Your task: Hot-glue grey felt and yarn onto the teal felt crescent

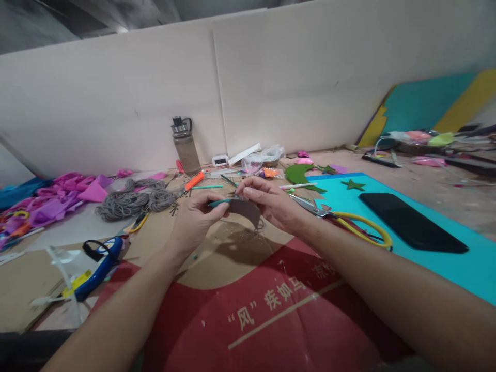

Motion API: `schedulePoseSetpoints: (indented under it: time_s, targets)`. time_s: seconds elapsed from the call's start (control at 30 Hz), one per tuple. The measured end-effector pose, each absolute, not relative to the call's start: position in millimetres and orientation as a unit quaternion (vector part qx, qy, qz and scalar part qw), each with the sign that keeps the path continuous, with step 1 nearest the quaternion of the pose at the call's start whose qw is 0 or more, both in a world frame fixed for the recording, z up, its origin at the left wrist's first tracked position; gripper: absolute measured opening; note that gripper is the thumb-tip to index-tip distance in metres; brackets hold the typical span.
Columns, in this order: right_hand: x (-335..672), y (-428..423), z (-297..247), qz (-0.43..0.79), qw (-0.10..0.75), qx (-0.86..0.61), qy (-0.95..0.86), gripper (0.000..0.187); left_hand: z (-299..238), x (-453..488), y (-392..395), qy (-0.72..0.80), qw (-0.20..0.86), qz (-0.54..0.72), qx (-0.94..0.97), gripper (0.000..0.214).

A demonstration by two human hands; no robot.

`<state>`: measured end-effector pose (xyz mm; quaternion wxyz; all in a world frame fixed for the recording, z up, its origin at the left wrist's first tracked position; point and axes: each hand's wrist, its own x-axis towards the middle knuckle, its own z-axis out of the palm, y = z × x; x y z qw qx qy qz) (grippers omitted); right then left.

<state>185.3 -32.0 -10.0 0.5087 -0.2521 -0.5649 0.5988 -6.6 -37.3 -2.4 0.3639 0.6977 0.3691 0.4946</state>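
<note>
Between my hands, above the cardboard, is a curved, thin dark grey-brown piece (246, 209) with a teal edge; it looks like felt or foam sheet. My left hand (197, 214) grips its left end, thumb in front and fingers behind. Over its top edge, my right hand (269, 201) has thumb and forefinger pinched together; what they hold is too small to make out. A few thin grey strands (261, 225) hang by the piece's right end. Under both hands lies the red and brown printed cardboard (232, 274), with small scraps on it.
At the left are a grey yarn bundle (135, 200), a blue glue gun (98, 268) and pink cloth (72, 188). An orange cutter (194, 181) and a bottle (186, 147) stand behind. On the right are yellow-handled scissors (362, 223), a phone (413, 222) and a turquoise sheet (437, 268).
</note>
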Motion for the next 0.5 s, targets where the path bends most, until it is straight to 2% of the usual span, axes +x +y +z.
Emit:
schedulePoseSetpoints:
  time_s: [0.2, 0.5]
  targets:
    - [184.5, -29.1, -17.1, 0.494, 0.529, -0.266, -0.637, 0.022, -5.1, -5.1, -35.1, 0.367, 0.429, 0.512, 0.648, 0.014]
    - [177.5, -32.7, -18.2, 0.468, 0.559, -0.307, -0.612, 0.012, -10.6, -0.9, -34.6, 0.366, 0.502, 0.507, 0.597, 0.014]
